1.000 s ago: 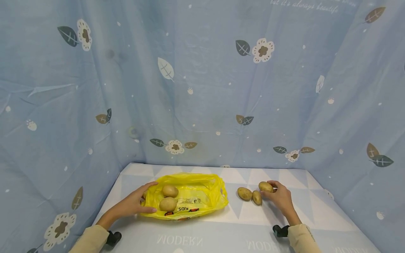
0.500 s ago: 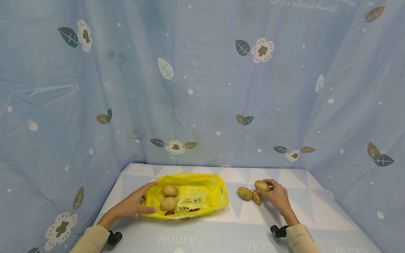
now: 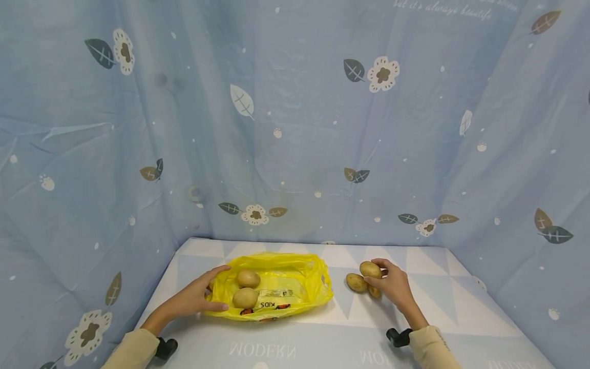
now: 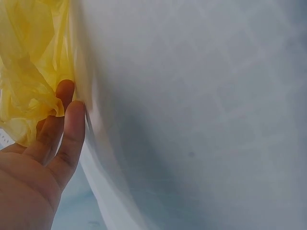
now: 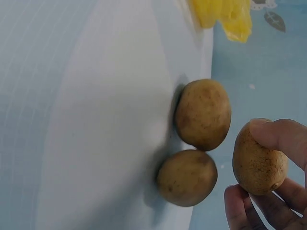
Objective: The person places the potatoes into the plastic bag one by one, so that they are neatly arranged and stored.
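Observation:
A yellow plastic bag point(image 3: 318, 282) lies with its mouth spread wide; two potatoes, one farther back point(image 3: 248, 279) and one nearer point(image 3: 245, 298), rest in its left part. My left hand point(image 3: 193, 293) holds the bag's left end, thumb in front and fingers behind; in the left wrist view crumpled yellow plastic point(image 4: 29, 86) hangs over the fingers. To the right of the bag, my right hand point(image 3: 397, 287) grips a potato point(image 3: 370, 269) between thumb and fingers, raised above the table. Below it lie two more potatoes, a larger one point(image 5: 204, 115) and a smaller one point(image 5: 187, 178), side by side.
The table point(image 3: 322, 338) has a pale cloth with triangles and printed lettering. A blue curtain point(image 3: 295, 154) with flowers and leaves surrounds its back and sides. A black wrist mount sits by each sleeve, the right one point(image 3: 399, 337) above the table's front.
My right hand has carried its potato leftward, from beside the two table potatoes to above them, partly covering the smaller one. My left hand and the bag have stayed put.

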{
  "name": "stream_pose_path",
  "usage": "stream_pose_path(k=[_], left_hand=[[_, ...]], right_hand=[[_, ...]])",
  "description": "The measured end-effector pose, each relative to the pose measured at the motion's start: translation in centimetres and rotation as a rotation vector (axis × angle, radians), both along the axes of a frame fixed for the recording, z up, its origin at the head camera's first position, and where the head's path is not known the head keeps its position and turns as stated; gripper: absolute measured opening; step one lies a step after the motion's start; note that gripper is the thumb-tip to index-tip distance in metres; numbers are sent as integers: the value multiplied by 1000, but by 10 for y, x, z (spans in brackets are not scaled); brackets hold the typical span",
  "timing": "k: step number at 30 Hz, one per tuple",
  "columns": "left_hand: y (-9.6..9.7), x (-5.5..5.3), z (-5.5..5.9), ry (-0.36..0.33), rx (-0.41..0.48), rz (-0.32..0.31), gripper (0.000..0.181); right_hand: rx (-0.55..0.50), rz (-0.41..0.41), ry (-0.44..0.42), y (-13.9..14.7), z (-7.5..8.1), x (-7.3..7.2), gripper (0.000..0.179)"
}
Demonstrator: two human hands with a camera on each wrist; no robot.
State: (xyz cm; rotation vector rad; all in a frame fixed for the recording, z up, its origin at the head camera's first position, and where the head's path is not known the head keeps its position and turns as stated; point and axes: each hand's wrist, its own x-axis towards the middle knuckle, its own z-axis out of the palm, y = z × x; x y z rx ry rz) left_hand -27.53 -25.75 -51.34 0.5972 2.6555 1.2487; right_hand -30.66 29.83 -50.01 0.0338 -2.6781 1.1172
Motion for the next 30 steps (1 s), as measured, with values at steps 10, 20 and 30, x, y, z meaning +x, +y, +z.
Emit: stream_pose_path(k=[10,20,30], left_hand=[[1,3,1,26,-12,-7,96],[1,3,2,26,-12,0,96],[0,3,2,17,-4,-2,95]], right_hand=[[-25,12,-23,-24,8,2,58],[-37,55,8,-44,9,-1,57],[-42,94,39,-64,9,-2,54]])
